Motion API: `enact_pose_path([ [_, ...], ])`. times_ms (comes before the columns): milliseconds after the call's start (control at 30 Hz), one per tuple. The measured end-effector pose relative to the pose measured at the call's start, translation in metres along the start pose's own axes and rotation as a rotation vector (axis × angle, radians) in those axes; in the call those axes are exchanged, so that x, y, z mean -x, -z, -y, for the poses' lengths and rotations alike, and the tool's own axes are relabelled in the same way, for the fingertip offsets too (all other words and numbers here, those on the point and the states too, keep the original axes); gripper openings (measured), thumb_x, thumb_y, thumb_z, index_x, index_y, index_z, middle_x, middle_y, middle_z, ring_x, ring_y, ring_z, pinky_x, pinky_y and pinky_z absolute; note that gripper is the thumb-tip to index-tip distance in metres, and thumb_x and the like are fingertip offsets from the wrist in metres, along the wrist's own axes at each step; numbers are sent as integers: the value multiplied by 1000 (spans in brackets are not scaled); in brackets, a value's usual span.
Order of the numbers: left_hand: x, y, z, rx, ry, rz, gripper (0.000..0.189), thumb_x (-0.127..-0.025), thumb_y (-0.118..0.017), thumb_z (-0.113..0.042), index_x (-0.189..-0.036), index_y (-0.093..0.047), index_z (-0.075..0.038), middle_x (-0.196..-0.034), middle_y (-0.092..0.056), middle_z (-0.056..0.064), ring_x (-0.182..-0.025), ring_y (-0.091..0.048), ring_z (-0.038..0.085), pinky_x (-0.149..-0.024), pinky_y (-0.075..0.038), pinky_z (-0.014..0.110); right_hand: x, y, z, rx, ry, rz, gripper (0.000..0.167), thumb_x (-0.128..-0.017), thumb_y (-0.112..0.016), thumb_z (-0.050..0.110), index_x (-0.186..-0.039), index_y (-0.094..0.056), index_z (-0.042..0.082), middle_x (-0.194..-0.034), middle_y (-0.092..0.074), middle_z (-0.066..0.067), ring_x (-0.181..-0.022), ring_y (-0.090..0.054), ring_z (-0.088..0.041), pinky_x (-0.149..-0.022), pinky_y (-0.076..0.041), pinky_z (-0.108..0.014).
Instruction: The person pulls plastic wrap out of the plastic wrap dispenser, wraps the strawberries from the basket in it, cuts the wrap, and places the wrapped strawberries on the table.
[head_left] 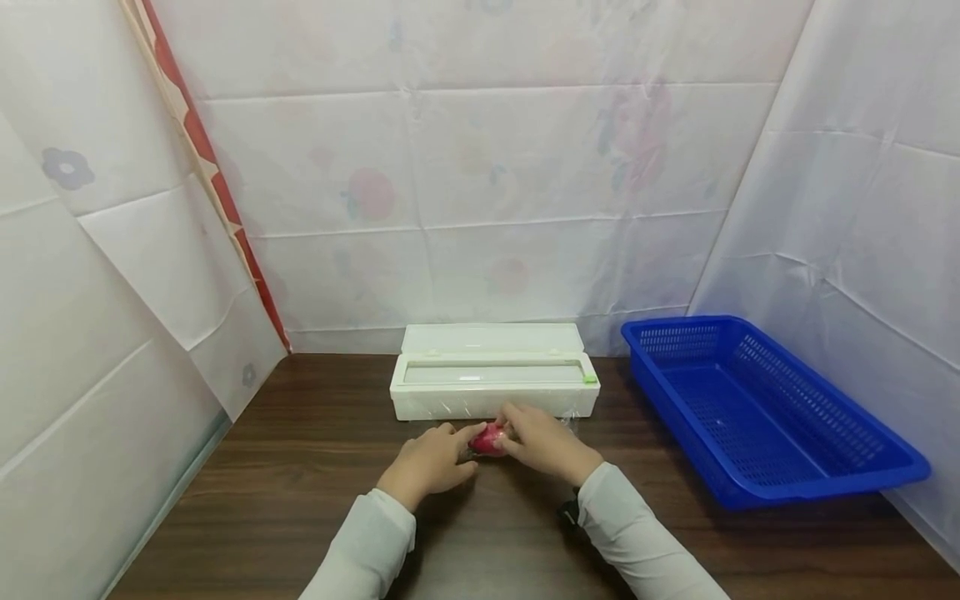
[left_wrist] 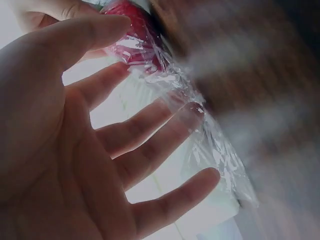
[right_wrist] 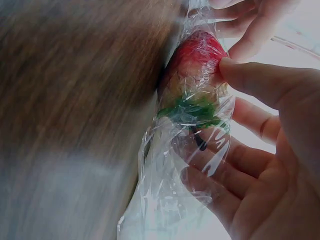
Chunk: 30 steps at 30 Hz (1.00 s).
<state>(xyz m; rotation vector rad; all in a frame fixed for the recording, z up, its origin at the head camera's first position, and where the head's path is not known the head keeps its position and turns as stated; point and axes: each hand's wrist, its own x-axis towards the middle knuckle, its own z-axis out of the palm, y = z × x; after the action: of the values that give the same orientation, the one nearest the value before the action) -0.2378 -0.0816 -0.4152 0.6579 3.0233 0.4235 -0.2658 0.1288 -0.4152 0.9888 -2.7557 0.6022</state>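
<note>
A red fruit (right_wrist: 192,65), paler toward its green leafy top and dark stem, lies wrapped in clear cling film (right_wrist: 165,170). My right hand (head_left: 550,444) holds it between thumb and fingers, with the other fingers behind the film. From the other side my left hand (head_left: 427,465) reaches its index fingertip to the fruit. In the left wrist view its fingers are spread and nearly straight, some against crumpled film. Just behind both hands stands a white cling film dispenser box (head_left: 491,404) with its lid raised. Film spreads along the front of the box.
A blue plastic basket (head_left: 675,433) with slotted sides stands on the right of the dark wooden table (head_left: 300,467). White patterned sheets (head_left: 487,167) hang behind and on both sides. A small black object (head_left: 568,512) shows beside the right wrist.
</note>
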Motion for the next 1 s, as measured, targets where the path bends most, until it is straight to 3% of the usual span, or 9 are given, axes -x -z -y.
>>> enact_pose_path([
  [167,-1,2,4,23,-17,25,58,-91,-72,-36,-144,-55,-22,-109,-65,9,-100,-65,29,-79,-54,56,0,-1,-1,3,-5,9,17,-96,-69,17,-107,-60,9,-90,-59,1,-78,-56,-11,-69,-52,-32],
  [300,-3,6,13,126,-21,41,55,-94,-68,-37,-144,-56,-16,-120,-67,10,-110,-64,29,-85,-53,57,0,1,-2,6,3,11,18,-96,-69,18,-108,-60,8,-91,-59,1,-79,-56,-11,-69,-52,-32],
  [400,-4,11,23,245,-29,14,48,-96,-66,-34,-137,-61,-10,-118,-69,9,-109,-65,28,-87,-53,55,1,2,-2,1,10,11,19,-95,-70,18,-108,-60,7,-91,-59,1,-79,-56,-11,-70,-52,-31],
  [533,-7,19,41,386,-2,-155,29,-97,-65,-27,-119,-73,-9,-107,-73,3,-97,-68,23,-85,-55,47,0,2,-2,-16,7,15,20,-95,-70,19,-108,-61,8,-91,-59,2,-80,-56,-11,-71,-52,-31],
  [600,-9,23,50,471,64,-294,22,-98,-65,-25,-111,-75,-11,-99,-73,1,-89,-69,20,-79,-56,42,0,2,-2,-18,4,16,20,-95,-71,21,-108,-61,8,-91,-59,3,-80,-56,-11,-72,-52,-31],
  [700,-12,26,63,594,217,-520,18,-97,-65,-24,-105,-77,-13,-90,-72,1,-79,-66,18,-69,-52,35,-1,3,-3,-13,5,11,21,-95,-71,23,-108,-61,9,-91,-59,3,-82,-57,-11,-72,-52,-32],
  [767,-14,26,70,662,298,-631,19,-97,-64,-24,-106,-76,-11,-92,-69,5,-82,-62,21,-70,-50,34,-2,3,-4,-16,12,8,21,-95,-71,22,-108,-60,9,-92,-59,2,-82,-56,-12,-72,-52,-32],
  [867,-15,24,79,737,369,-692,28,-97,-64,-24,-118,-68,-5,-110,-61,13,-101,-58,27,-86,-50,38,-2,2,-3,-11,26,4,20,-95,-72,20,-107,-60,9,-91,-58,1,-81,-54,-13,-72,-51,-33],
  [1000,-15,18,88,844,395,-627,50,-100,-62,-24,-141,-48,0,-139,-47,22,-131,-45,36,-110,-39,45,-2,1,-3,-2,32,6,20,-94,-72,19,-106,-61,8,-91,-57,1,-80,-54,-13,-72,-51,-33],
])
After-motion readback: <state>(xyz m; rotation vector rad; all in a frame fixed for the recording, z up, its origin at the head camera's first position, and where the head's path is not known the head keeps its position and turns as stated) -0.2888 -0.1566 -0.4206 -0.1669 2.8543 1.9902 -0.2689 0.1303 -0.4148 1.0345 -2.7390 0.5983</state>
